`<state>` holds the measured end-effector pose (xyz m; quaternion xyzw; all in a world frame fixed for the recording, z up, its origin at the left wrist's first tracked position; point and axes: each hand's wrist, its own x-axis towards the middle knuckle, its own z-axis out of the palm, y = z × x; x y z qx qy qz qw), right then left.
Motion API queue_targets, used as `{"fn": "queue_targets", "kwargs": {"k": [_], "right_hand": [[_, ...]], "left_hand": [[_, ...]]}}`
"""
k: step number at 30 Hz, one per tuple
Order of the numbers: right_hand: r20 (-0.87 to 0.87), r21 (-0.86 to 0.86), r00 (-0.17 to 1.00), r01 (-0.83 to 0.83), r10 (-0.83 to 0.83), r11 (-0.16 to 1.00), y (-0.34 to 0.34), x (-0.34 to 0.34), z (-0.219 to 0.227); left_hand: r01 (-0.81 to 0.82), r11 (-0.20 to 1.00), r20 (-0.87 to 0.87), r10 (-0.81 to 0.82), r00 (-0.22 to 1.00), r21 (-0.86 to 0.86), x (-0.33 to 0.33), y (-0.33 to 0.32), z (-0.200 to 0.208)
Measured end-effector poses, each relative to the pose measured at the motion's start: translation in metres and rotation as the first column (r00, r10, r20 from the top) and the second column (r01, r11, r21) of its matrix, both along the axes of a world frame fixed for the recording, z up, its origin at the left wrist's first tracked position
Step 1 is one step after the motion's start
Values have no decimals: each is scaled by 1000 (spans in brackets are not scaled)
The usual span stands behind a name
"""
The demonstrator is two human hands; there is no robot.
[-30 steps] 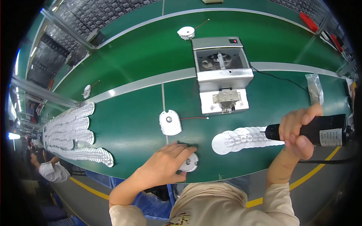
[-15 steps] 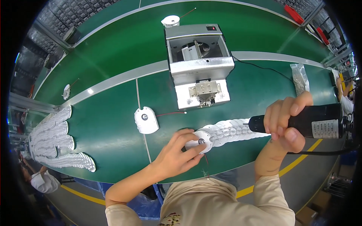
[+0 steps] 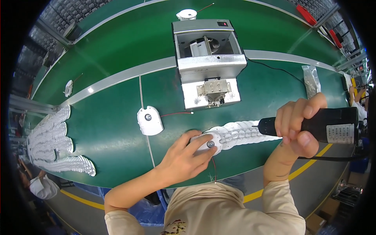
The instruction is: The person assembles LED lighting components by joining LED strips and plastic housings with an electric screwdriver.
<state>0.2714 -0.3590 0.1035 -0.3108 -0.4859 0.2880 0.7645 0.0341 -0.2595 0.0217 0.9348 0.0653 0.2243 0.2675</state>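
My left hand (image 3: 187, 160) is closed on a white round plastic housing (image 3: 217, 148), its thumb and fingers around a small metal piece at the centre. A thin red wire (image 3: 215, 168) hangs from this housing toward the table's near edge. To its right stretches a row of overlapping white housings (image 3: 244, 135), partly under the first one. My right hand (image 3: 295, 125) grips a black electric screwdriver (image 3: 325, 123), held level above the row's right end. Its tip points left and is apart from the housing.
A grey metal screw feeder (image 3: 211, 68) stands ahead on the green table. Left of it lies another white housing (image 3: 150, 120) with a red wire. Stacked white housings (image 3: 51, 137) fan out at the far left. A clear bag (image 3: 311, 82) lies at right. White parts (image 3: 187, 15) sit on the green strip beyond.
The view has shifted slightly. Both hands keep their holds, and the screwdriver stays nearly where it was. The white part behind the feeder has moved a little to the right.
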Motion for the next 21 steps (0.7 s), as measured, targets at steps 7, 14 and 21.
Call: {"fn": "queue_targets", "kwargs": {"k": [7, 14, 21], "right_hand": [[-47, 13, 992, -117, 118, 993, 22, -13, 3], [1, -55, 1000, 16, -16, 998, 67, -39, 26], [140, -124, 972, 205, -187, 971, 93, -51, 32]], "left_hand": [[81, 995, 7, -80, 997, -58, 13, 7, -5], [144, 988, 17, -143, 990, -54, 15, 15, -15], [156, 984, 57, -151, 987, -91, 0, 27, -15]]}}
